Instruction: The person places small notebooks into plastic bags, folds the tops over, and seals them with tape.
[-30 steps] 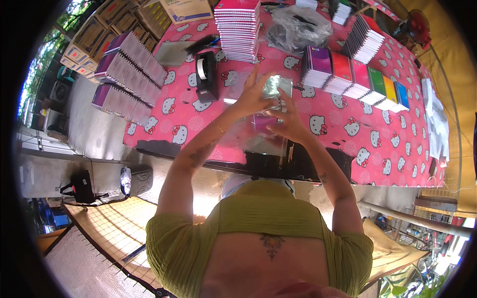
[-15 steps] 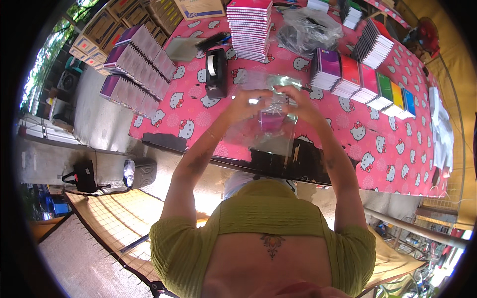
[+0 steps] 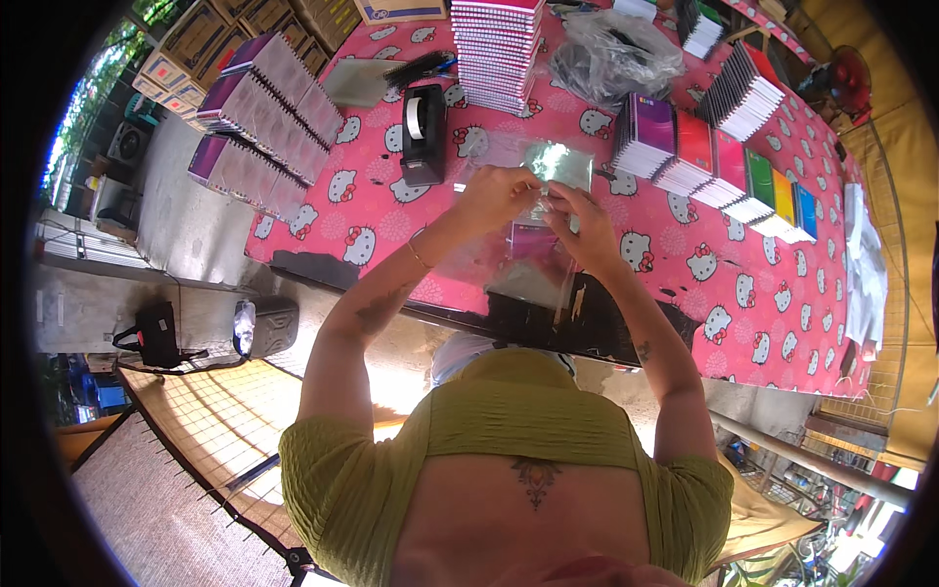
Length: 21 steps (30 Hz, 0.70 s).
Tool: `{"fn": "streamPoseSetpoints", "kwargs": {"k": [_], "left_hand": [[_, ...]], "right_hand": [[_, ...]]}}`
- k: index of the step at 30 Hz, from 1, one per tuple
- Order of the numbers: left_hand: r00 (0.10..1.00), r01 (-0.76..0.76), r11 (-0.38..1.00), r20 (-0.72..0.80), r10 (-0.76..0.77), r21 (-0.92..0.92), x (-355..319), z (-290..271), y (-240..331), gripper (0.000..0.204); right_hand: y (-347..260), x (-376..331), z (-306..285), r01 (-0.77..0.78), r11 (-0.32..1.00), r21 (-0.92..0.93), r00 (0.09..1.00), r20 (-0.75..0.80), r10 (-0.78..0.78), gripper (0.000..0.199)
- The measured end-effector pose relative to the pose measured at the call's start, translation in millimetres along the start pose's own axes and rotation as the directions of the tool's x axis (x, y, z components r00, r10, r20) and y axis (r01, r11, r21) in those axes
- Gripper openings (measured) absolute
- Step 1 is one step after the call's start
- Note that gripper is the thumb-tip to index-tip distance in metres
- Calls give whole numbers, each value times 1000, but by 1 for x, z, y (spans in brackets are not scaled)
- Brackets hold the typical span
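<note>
Together, our left hand (image 3: 504, 195) and right hand (image 3: 584, 225) curl over clear plastic film (image 3: 565, 159), whether pinching we cannot tell, black tape dispenser (image 3: 424, 142) at their ten o'clock.

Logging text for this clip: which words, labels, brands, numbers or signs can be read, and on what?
None reads clearly enough to quote.
Purple notebook: multicolored mark, too small.
Far carton: blue print, blurred.
Stacked boxes, left: print and labels, too small.
Purple item under clear plastic: nothing legible.
</note>
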<state>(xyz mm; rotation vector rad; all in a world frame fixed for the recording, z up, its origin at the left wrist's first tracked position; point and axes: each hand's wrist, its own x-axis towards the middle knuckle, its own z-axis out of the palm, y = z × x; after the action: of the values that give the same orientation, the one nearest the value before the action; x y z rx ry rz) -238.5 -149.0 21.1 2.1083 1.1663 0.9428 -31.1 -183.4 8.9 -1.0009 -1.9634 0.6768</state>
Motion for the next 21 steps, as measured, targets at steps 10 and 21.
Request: {"fn": "streamPoseSetpoints", "kwargs": {"k": [10, 21], "left_hand": [[986, 114, 993, -125, -115, -16, 7, 11, -6, 33], [641, 412, 655, -310, -703, -633, -46, -82, -136, 23]], "right_hand": [[32, 5, 1, -457, 663, 593, 879, 187, 438, 49], [32, 3, 13, -439, 681, 586, 879, 121, 462, 45]]}}
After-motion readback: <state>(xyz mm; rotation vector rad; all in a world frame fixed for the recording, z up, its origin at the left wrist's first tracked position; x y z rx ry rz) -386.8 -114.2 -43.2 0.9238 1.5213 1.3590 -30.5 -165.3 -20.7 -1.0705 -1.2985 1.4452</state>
